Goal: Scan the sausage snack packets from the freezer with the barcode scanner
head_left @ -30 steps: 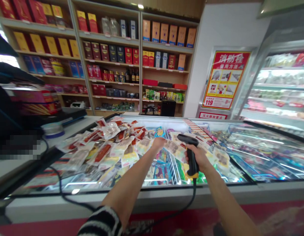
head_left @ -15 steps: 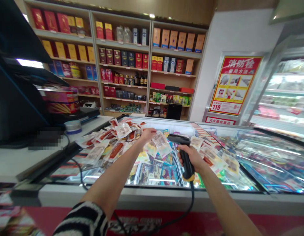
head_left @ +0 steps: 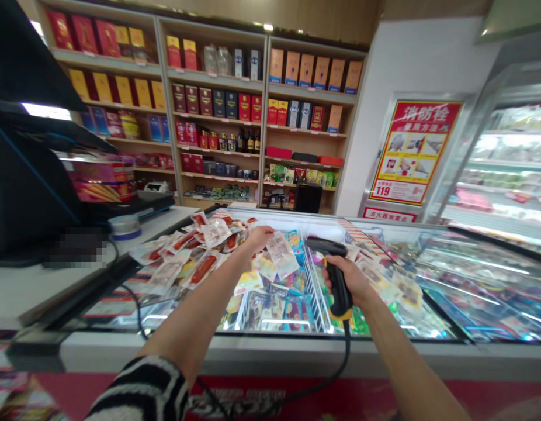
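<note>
My left hand (head_left: 260, 235) is closed on the edge of a clear food packet (head_left: 282, 255), which hangs above the glass top of the chest freezer. My right hand (head_left: 347, 278) is wrapped round the grip of a black and yellow barcode scanner (head_left: 339, 286). The scanner's head points left toward the packet, a short gap away. To the left lies a heap of vacuum-packed sausages (head_left: 204, 268) on the glass. More flat packets (head_left: 405, 290) rest on the right, partly behind my right hand and forearm.
The scanner's black cable (head_left: 332, 377) loops down across the freezer's front edge (head_left: 262, 351). A counter (head_left: 165, 231) with a dark monitor (head_left: 29, 158) and a roll of tape (head_left: 125, 227) stands at left. Shelves (head_left: 218, 123) of boxed goods line the back.
The scanner and my right hand have shifted slightly right, away from the packet. My left hand still holds the packet, and the view has turned a little.
</note>
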`<state>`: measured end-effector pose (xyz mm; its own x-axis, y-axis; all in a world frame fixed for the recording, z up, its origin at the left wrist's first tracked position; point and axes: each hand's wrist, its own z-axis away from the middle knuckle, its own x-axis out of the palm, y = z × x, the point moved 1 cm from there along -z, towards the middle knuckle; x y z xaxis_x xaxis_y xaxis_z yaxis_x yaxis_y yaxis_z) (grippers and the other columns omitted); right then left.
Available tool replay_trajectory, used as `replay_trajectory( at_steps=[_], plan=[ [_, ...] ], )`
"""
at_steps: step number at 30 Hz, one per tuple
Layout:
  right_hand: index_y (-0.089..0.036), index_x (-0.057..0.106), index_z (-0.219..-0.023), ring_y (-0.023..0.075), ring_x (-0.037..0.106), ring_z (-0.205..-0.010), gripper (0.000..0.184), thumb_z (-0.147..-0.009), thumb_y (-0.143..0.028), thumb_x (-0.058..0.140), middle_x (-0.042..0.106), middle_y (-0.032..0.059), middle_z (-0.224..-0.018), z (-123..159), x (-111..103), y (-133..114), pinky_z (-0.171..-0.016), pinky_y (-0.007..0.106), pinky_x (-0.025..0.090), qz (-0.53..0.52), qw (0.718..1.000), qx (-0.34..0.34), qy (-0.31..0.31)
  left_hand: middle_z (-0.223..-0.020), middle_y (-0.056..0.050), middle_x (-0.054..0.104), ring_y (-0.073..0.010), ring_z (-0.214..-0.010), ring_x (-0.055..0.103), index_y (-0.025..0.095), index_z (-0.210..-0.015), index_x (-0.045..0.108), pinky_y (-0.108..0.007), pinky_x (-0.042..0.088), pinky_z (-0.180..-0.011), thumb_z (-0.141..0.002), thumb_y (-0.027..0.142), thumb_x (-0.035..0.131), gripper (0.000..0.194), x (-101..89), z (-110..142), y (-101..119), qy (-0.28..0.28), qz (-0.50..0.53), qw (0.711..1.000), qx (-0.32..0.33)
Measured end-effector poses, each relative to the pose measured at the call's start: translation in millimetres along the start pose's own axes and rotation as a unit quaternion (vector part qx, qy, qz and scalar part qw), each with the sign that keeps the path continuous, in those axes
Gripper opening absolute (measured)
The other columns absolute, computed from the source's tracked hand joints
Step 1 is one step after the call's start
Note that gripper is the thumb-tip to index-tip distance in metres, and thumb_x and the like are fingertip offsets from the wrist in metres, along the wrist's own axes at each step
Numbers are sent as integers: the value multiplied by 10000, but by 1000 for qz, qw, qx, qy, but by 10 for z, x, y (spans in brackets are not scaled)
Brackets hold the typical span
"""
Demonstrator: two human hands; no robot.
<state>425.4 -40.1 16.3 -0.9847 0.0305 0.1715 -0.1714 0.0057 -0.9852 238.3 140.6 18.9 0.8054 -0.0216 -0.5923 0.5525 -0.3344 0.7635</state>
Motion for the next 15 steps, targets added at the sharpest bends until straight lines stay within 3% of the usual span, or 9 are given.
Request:
replay_trajectory(
  at_steps=[6,15],
  plan=[
    [-148,496,-636,81,447,-360,238,-669,-383,510,518,-19,-477,7,92,5,-328,201,384,22,1000,-5,-19,-461,34,515,-77,-368,421,170,-869,636,-181,333,-400,-649,145,457,285,23,17,114,-15,-27,1000,8],
    [-143,514,-667,88,451,-359,225,-660,-367,508,518,-22,-470,-16,197,12,-323,207,380,31,999,-3,-24,-468,21,562,-106,-453,510,190,-719,681,-176,360,-429,-614,139,499,217,0,-19,128,-8,-36,998,46]
  ],
)
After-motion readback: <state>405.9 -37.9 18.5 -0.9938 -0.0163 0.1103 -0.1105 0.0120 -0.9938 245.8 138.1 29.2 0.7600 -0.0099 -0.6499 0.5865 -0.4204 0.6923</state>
